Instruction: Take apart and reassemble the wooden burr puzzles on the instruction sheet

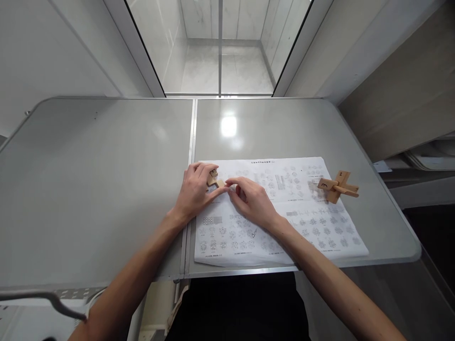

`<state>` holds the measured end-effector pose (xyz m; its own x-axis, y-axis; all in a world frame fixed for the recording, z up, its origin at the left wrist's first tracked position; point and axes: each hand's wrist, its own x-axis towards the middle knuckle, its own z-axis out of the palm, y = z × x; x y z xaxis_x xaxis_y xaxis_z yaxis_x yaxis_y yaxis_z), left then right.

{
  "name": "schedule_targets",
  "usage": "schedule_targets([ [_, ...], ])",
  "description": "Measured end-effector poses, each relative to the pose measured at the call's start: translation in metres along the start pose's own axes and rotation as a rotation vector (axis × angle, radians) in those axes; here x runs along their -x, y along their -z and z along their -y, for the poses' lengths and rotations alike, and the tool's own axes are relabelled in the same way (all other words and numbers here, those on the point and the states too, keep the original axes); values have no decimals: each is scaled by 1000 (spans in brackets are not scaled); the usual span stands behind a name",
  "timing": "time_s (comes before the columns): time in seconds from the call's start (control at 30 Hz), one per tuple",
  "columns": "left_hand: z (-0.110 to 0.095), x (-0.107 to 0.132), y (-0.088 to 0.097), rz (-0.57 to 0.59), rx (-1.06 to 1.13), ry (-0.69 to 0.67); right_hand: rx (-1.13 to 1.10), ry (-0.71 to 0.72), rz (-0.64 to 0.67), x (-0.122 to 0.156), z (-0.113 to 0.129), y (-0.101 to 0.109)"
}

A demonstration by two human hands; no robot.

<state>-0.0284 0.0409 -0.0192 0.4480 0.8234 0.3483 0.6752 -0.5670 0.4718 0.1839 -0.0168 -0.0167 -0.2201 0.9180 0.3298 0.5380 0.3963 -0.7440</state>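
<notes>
My left hand [196,190] is curled round a small wooden puzzle piece [214,178] at the left end of a printed instruction sheet [313,227]. Only the block's top, with a dark mark, shows between my fingers. My right hand [251,199] lies just beside it on the sheet, its fingertips pinched toward the same piece and touching my left fingers. A partly assembled wooden cross of interlocked bars [338,186] rests on the sheet's right side, away from both hands.
The sheet lies on a grey folding table [99,180] with a metal seam [190,161] down its middle. A glass panel and white walls stand behind. Stacked papers or trays [430,158] sit off the table's right edge.
</notes>
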Motion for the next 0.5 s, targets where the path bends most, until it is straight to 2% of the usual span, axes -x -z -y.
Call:
schedule_targets([
  [0.5, -4, 0, 1, -8, -15, 30, 8, 7, -7, 0, -1, 0],
])
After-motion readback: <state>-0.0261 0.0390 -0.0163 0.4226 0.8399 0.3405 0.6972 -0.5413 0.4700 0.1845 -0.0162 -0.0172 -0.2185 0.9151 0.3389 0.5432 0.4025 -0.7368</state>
